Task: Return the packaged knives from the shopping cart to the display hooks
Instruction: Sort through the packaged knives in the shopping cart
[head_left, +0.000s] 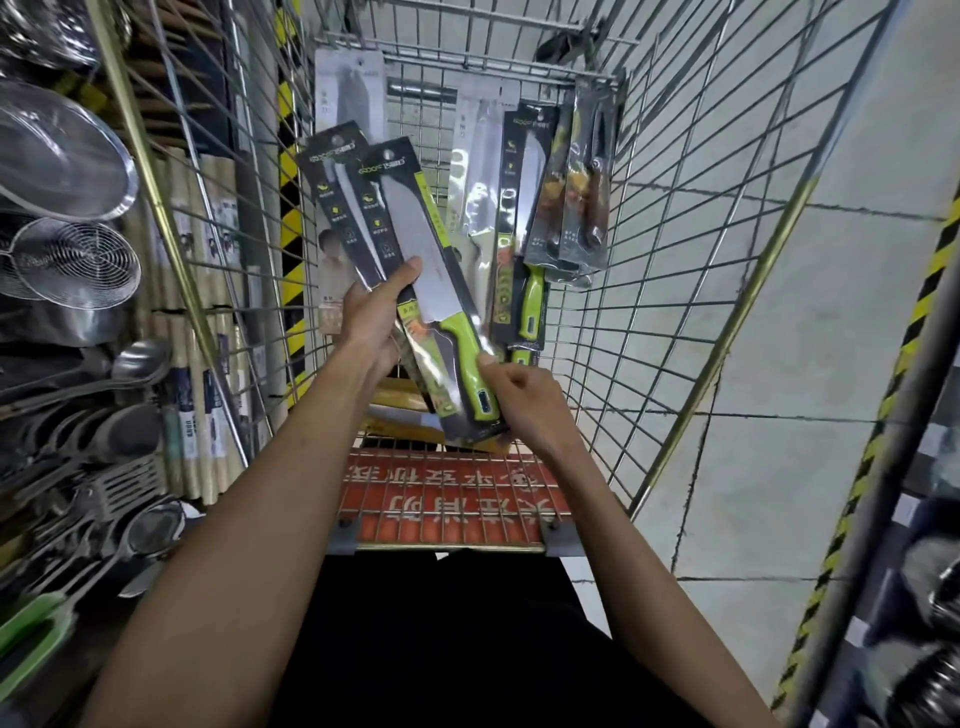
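Packs (415, 270) look stiff, slick, light; your left hand (371, 317) clamps two mid-card, right hand (524, 400) pinches handle end.

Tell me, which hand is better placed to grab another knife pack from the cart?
Probably the right hand. It only pinches the handle end of the green-handled knife pack, and the remaining packs lean nearer its side. The left hand grips that pack plus a second pack.
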